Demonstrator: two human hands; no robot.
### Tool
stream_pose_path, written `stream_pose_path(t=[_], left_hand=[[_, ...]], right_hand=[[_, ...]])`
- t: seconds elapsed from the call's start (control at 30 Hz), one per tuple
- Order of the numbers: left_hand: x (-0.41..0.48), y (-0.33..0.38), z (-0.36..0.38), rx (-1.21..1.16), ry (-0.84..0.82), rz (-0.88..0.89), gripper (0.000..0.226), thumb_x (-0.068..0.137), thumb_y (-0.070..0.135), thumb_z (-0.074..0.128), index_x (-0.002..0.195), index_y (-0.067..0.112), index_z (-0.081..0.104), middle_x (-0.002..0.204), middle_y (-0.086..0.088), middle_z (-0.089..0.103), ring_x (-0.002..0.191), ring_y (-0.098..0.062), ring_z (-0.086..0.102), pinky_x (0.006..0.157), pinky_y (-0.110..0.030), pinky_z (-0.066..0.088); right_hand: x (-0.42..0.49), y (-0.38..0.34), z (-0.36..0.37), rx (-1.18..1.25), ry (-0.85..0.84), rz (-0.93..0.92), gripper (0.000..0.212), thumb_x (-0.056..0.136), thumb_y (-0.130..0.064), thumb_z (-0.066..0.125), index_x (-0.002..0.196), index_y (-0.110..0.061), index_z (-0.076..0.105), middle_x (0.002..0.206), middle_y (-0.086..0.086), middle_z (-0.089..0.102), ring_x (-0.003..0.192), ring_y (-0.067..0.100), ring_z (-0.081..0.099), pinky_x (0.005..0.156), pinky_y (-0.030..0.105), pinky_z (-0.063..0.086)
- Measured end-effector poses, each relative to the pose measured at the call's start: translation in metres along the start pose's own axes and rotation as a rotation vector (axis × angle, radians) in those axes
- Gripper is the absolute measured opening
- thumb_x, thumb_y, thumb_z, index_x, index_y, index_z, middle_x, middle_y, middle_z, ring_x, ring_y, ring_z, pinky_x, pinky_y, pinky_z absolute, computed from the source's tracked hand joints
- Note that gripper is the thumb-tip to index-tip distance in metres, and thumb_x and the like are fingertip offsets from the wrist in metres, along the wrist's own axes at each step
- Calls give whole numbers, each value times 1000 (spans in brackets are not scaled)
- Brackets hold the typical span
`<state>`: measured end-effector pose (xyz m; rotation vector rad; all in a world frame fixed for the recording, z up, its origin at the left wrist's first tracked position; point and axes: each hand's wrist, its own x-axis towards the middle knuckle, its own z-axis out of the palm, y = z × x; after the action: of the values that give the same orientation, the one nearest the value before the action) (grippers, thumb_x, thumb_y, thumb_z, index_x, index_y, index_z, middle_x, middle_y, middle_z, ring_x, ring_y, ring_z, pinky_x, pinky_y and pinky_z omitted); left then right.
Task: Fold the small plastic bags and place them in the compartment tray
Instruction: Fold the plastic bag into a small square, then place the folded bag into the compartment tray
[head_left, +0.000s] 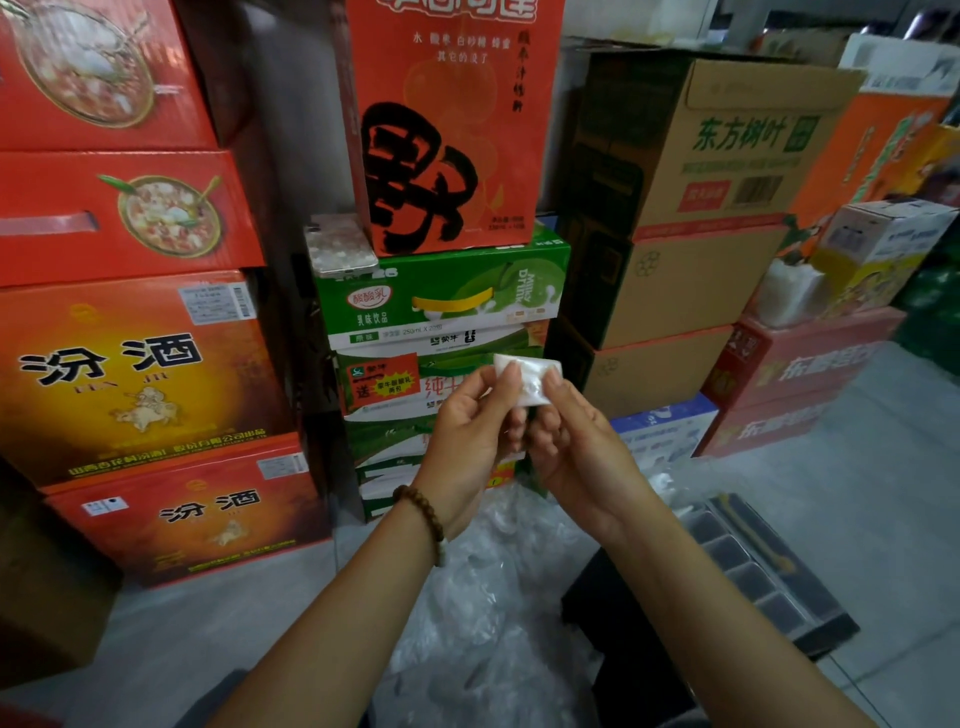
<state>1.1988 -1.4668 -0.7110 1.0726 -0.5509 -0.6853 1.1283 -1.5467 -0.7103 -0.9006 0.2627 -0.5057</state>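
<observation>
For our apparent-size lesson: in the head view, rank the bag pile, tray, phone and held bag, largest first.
1. bag pile
2. tray
3. phone and held bag look alike, and the phone sits farther off, so they stay unranked.

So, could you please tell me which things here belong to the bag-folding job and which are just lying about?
For the job: small plastic bag, pinched by left hand and right hand; pile of bags on the floor; compartment tray.
Lying about: phone on the green carton; red cartons; brown cardboard box.
</observation>
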Motion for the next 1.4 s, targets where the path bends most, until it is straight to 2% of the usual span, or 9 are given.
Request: stream_pose_path(t=[0.23, 0.43, 0.5, 0.67, 0.8, 0.93, 1.17, 1.33, 1.4], left_hand=[[13, -19, 22, -17, -7, -136, 9, 92, 26, 56, 88, 20, 62, 52, 9, 50, 46, -2, 46, 49, -14, 44], [28, -44, 41, 47, 12, -271, 7, 91, 22, 59, 87, 18, 64, 46, 9, 49, 38, 0, 41, 39, -13, 39], [33, -56, 47, 107, -15, -307, 7, 92, 21, 59, 92, 17, 64, 52, 9, 61, 40, 0, 48, 44, -13, 45], [44, -97, 68, 203, -128, -357, 8, 93, 18, 58, 98, 13, 63, 77, 6, 73, 58, -5, 67, 57, -16, 54], [58, -138, 80, 271, -201, -412, 4, 93, 20, 59, 96, 19, 61, 82, 6, 72, 70, -8, 68, 61, -18, 55], [74, -185, 89, 385, -239, -456, 18, 94, 24, 58, 110, 17, 58, 95, 3, 68, 82, -8, 63, 72, -20, 51], [88, -252, 83, 690, -270, -204, 24, 90, 23, 64, 113, 16, 63, 110, 9, 60, 105, -3, 53, 79, 5, 34], [97, -273, 70, 935, -255, 44, 24, 83, 28, 71, 106, 28, 65, 114, 12, 54, 114, -7, 43, 97, -17, 32], [99, -276, 68, 1036, -218, 106, 22, 82, 30, 72, 103, 28, 68, 116, 13, 50, 115, -3, 36, 100, -18, 25]], right_hand=[[-2, -31, -50, -210, 105, 25, 17, 89, -28, 58, 91, -14, 66, 48, -9, 41, 41, 0, 37, 43, 10, 34], [-9, -49, -103, -500, 221, 65, 19, 95, -25, 58, 81, -14, 65, 47, -7, 48, 41, 4, 41, 47, 14, 38], [-12, -54, -121, -544, 246, 82, 21, 95, -25, 59, 77, -17, 66, 53, -6, 56, 42, 5, 44, 49, 15, 39], [-11, -64, -165, -565, 259, 131, 16, 94, -21, 59, 101, -9, 68, 77, -1, 71, 50, 7, 56, 54, 16, 49], [-2, -64, -205, -699, 263, 168, 20, 93, -24, 62, 101, -8, 69, 88, 5, 74, 68, 11, 68, 63, 17, 53], [7, -56, -251, -750, 311, 186, 23, 94, -23, 60, 103, -3, 68, 88, 7, 73, 68, 10, 68, 62, 18, 51], [21, -34, -311, -836, 280, 271, 23, 95, -22, 59, 102, -2, 68, 87, 2, 75, 69, 12, 69, 59, 17, 50], [32, -19, -323, -881, 226, 290, 20, 95, -20, 60, 101, -3, 68, 93, 8, 74, 68, 16, 67, 61, 21, 49], [37, -19, -324, -912, 208, 300, 22, 95, -19, 60, 103, 1, 67, 93, 10, 74, 61, 13, 63, 56, 19, 48]])
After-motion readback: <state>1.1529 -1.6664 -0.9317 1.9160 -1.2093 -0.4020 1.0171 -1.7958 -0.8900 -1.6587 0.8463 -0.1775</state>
